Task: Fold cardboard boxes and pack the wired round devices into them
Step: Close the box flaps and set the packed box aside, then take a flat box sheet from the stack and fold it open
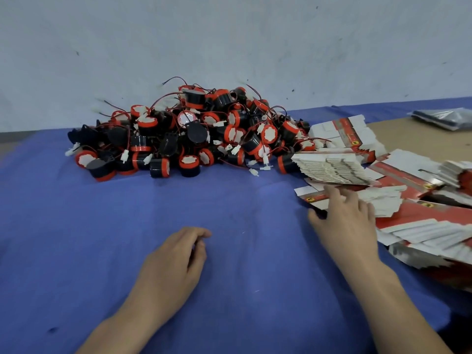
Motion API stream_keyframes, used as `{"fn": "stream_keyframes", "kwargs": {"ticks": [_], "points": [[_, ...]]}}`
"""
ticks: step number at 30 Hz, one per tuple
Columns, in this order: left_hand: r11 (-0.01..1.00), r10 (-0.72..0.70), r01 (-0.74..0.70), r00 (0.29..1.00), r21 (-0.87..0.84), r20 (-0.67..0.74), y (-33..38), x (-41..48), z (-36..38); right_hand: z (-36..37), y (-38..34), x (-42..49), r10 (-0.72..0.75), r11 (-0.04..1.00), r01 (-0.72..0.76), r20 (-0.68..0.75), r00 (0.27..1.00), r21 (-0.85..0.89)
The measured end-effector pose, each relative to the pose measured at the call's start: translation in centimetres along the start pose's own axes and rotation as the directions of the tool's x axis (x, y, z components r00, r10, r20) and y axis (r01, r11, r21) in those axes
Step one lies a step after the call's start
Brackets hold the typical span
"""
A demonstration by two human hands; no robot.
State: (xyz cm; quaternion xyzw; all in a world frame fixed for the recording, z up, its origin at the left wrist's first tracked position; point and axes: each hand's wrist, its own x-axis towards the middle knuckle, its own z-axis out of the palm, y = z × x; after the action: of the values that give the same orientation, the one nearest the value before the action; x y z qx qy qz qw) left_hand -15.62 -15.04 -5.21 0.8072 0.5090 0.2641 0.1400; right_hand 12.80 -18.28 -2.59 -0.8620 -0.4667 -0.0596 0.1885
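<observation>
The head view looks down on a blue cloth (229, 282) spread over the work surface, with a pale, scuffed wall (229, 42) behind it. A pile of round devices (189, 134) sits on the cloth against the wall. They are black drums with red rims, tangled in thin red and black wires with small white plugs. Just right of the pile, touching its edge, lies a fanned stack of flat boxes (332, 169), white with red printed panels. More flattened boxes (424, 233) spill in loose heaps further right of the pile and toward the viewer. None of the boxes in view is folded up, and no device lies in one. Beyond those boxes, well right of the pile, a bare brown tabletop (408, 139) shows, and a clear plastic bag (444, 118) lies on it. The right hand (344, 221) is in front of the pile's right end. Its fingers are fairly straight and spread over the nearest flat boxes, and its thumb is splayed wide at their near edge. The left hand (173, 261) rests on the cloth in front of the pile, well short of it. It is loosely curled, thumb close to the forefinger, and holds nothing.
</observation>
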Motion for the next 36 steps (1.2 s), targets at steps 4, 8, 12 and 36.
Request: {"fn": "stream_keyframes", "kwargs": {"ticks": [4,8,12,36], "points": [[1.000,0.010,-0.010,1.000,0.005,0.013,0.0,0.0,0.0,-0.7,0.9,0.0,-0.012,0.999,0.014,-0.034,0.999,0.041],[1.000,0.015,-0.015,1.000,0.001,0.005,0.0,0.0,0.0,-0.9,0.9,0.0,-0.022,0.988,0.037,-0.096,0.995,0.152],[1.000,0.014,-0.014,1.000,-0.003,0.002,0.2,0.0,-0.1,-0.8,0.7,0.0,-0.020,0.983,0.049,-0.162,0.987,0.178],[0.998,0.062,-0.062,0.998,0.020,-0.028,0.3,0.0,-0.2,-1.7,-1.7,-0.5,-0.032,0.860,0.323,-0.589,0.807,0.396]]}}
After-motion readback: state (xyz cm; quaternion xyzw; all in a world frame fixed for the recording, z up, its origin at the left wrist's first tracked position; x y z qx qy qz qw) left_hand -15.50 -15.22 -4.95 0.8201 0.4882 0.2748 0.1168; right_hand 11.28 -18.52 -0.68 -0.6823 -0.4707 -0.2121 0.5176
